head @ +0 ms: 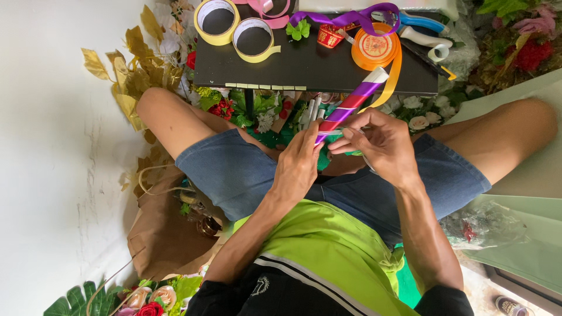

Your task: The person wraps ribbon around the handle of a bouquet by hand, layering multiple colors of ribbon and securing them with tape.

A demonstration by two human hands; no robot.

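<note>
The striped stick (pixel 351 102) looks wrapped in glossy satin ribbon; the orange ribbon spool (pixel 375 49) shines too, the dark surface (pixel 304 64) is matt, and the shorts (pixel 234 172) are denim.

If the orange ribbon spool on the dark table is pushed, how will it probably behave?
The orange ribbon spool lies flat, so it would likely slide, not roll. Its loose orange tail hangs over the table edge, looks floppy, and may drag or unwind.

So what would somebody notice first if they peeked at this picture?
Probably the striped tube in the middle, wound in purple, red and white ribbon, gripped by the left hand while the right hand pinches at its lower end. Next, the orange ribbon spool and two yellow tape rolls on the small black table above, with gold leaves at its left.
</note>
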